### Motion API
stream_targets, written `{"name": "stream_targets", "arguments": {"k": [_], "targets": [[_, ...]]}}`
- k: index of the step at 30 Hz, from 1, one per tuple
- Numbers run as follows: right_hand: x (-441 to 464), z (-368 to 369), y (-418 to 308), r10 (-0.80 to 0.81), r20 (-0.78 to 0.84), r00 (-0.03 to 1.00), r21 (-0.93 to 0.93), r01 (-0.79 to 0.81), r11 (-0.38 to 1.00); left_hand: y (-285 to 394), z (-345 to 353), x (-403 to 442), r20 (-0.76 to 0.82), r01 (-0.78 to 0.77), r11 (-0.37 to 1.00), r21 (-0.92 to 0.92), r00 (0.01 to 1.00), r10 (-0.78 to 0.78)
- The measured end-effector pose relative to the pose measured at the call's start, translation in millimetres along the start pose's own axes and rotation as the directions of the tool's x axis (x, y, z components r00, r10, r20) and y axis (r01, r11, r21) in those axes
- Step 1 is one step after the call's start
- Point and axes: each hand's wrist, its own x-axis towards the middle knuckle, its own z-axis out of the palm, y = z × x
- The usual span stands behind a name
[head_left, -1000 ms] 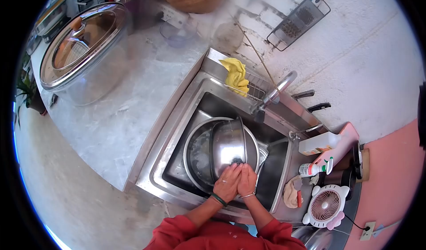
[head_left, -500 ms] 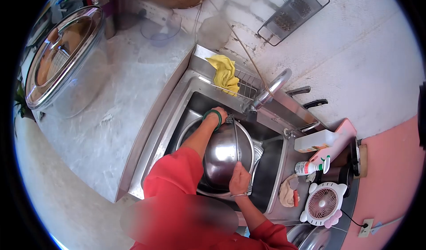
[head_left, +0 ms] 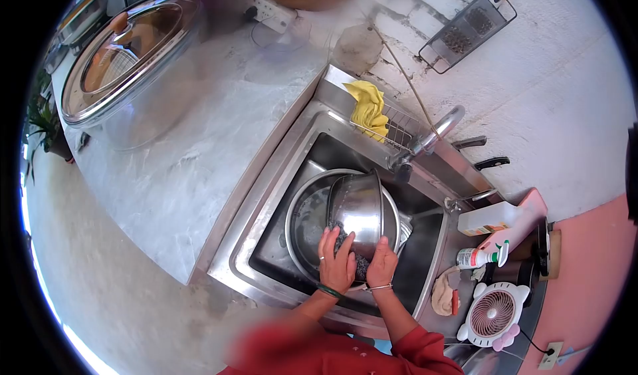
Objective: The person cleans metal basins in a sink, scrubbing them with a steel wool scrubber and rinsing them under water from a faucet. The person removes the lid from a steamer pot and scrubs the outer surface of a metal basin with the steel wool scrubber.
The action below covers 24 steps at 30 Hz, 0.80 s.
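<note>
Left hand, fingers spread apart, is lying over a dark scourer against the metal bowl; right hand is clamping the bowl's near rim. Bowl is resting tilted in a basin just ahead of both hands; good scrubbing is likely needing flat, even finger pressure and a steady rim.

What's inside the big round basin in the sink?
A tilted steel bowl, the right hand at its rim, is in the basin. The basin floor beneath the bowl is hidden.
</note>
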Motion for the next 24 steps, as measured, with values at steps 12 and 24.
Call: {"name": "stream_targets", "arguments": {"k": [12,24], "targets": [[0,-4,4,-0.010,0.008,1.000,-0.098,0.011,0.995,-11,12,57,-0.061,0.158,0.974,-0.165,0.983,-0.170],[-2,-3,2,-0.108,-0.048,0.993,-0.056,0.105,0.993,-166,173,200,0.697,0.288,0.905,0.315,0.576,-0.426]]}}
